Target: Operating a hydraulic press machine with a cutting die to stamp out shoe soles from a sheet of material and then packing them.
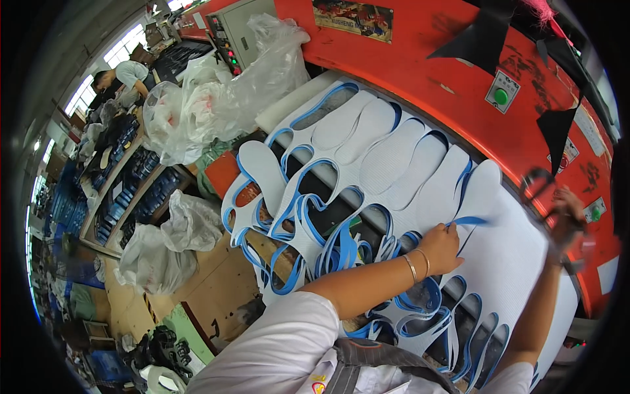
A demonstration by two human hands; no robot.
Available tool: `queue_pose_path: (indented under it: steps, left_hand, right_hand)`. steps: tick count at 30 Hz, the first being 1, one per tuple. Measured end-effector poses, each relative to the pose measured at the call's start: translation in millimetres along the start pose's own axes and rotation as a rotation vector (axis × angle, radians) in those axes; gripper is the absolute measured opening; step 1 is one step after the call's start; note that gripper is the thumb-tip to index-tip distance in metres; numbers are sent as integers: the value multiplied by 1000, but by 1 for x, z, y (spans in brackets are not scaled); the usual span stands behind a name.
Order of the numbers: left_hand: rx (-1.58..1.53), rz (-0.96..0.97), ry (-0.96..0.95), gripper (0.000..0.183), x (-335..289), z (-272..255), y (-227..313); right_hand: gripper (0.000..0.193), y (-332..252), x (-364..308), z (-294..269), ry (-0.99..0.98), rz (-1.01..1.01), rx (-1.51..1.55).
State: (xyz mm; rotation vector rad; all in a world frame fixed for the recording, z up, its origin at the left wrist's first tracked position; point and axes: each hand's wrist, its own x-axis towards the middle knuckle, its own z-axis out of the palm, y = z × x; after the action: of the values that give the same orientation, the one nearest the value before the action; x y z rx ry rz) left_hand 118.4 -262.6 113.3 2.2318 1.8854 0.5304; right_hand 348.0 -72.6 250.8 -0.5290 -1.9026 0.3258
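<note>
Over the foam sheeting (505,262), the left hand (438,249) curls, grip unclear; the right hand (566,215) grasps a blurred dark frame (537,175). Foam sheeting seems light, floppy; hold uncut edges.

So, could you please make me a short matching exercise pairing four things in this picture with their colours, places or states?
Column one:
1. Left hand
2. Right hand
3. Upper push button
4. Plastic bags

Column two:
A. Round and green
B. Crumpled and whitish, to the picture's left
C. Blurred, in front of the red machine
D. Over the white-and-blue sheet

Right pairs: 1-D, 2-C, 3-A, 4-B.
</note>
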Motion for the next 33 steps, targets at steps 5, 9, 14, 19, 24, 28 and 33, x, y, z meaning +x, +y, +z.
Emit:
queue_pose_path:
  steps: [5, 9, 14, 19, 24, 28, 33]
  left_hand:
    - [171, 33, -284, 52, 23, -37, 19]
    - [155, 101, -294, 34, 90, -56, 24]
    - [244, 334, 17, 36, 180, 7, 4]
    - [-1, 75, 68, 61, 195, 34, -23]
    - [87, 206, 258, 54, 229, 59, -57]
    - [191, 177, -1, 47, 241, 63, -69]
    - [160, 130, -134, 50, 227, 64, -53]
  right_hand:
    - [31, 4, -25, -86, -12, 382, 10]
    - [40, 42, -100, -67, -574, 780, -699]
    - [53, 54, -162, -28, -320, 878, -608]
    - [82, -1, -158, -52, -323, 899, -251]
    - [123, -20, -214, -90, -702, 778, -286]
    - [96, 19, -204, -52, -591, 662, -295]
    - [82, 22, -156, -18, -582, 534, -287]
